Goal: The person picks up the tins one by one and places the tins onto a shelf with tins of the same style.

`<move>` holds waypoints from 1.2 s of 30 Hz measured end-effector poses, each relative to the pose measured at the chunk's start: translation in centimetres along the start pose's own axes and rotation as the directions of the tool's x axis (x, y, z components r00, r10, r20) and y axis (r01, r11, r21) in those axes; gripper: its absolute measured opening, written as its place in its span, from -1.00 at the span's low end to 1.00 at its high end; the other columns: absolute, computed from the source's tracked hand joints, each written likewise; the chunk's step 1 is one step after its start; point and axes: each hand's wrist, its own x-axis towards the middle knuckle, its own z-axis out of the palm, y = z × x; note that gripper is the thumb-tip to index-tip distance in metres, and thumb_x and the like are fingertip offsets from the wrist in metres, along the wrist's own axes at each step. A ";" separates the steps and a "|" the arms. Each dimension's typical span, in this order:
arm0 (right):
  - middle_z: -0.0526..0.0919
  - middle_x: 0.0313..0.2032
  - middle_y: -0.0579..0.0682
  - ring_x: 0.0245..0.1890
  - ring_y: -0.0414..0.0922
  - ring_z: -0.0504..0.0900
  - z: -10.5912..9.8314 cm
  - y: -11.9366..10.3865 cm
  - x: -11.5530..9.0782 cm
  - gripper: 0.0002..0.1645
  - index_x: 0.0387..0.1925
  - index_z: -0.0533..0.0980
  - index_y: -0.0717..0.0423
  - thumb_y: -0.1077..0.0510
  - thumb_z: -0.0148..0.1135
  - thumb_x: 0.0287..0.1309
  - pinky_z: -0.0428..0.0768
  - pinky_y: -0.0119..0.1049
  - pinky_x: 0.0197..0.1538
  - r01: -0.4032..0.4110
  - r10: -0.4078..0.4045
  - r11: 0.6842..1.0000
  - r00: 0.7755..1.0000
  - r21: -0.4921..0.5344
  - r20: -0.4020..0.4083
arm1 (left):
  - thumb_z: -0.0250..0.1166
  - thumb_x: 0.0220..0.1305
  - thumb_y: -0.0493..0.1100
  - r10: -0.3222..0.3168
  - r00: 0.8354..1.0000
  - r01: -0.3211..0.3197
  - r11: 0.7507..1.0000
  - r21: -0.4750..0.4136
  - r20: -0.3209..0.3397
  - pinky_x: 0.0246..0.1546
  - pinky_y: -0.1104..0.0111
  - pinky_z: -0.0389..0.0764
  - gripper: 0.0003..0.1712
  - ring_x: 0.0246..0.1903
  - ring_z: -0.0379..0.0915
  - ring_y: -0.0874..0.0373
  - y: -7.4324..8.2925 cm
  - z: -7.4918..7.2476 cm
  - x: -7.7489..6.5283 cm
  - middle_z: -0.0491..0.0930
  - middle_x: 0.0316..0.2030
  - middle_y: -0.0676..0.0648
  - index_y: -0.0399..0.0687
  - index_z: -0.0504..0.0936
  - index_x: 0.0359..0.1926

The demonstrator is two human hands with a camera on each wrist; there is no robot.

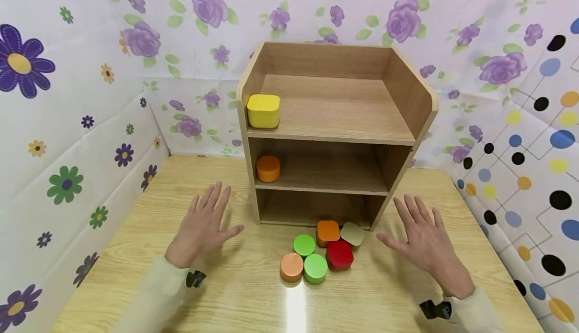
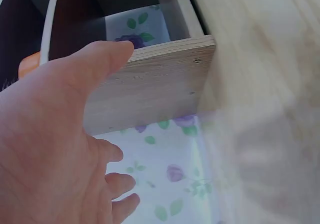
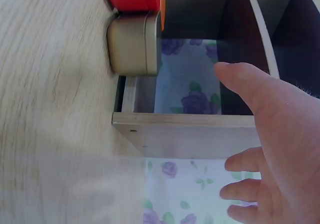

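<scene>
My left hand (image 1: 202, 226) is spread at the left of a small wooden shelf (image 1: 316, 135), fingers straight and holding nothing. On the other side my right hand (image 1: 422, 237) is spread too, with nothing in it. Between them, in front of the shelf, stands a cluster of small tins: two green round ones (image 1: 315, 267), a peach round one (image 1: 291, 266), an orange square one (image 1: 327, 233), a red square one (image 1: 340, 255) and a beige-gold square one (image 3: 134, 44). The gold tin is nearest to my right thumb.
A yellow square tin (image 1: 264, 111) sits at the left end of the top shelf. Below it, an orange round tin (image 1: 268, 168) is on the middle shelf. Flowered cloth (image 1: 190, 72) hangs behind the wooden table (image 1: 244, 293), and a dotted cloth (image 1: 534, 172) hangs on the right.
</scene>
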 end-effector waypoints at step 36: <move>0.69 0.13 0.28 -0.03 0.08 0.75 0.9 -5.2 2.6 -0.16 0.25 0.53 0.41 0.10 0.67 -0.02 0.78 -0.04 0.05 0.304 -0.319 0.934 0.946 0.185 0.056 | 0.36 0.37 0.13 0.302 0.835 -0.277 0.953 0.123 -0.459 0.65 -0.17 -0.02 0.21 0.68 -0.19 -0.28 4.9 -19.0 3.2 -0.12 0.69 -0.35 -0.37 -0.16 0.67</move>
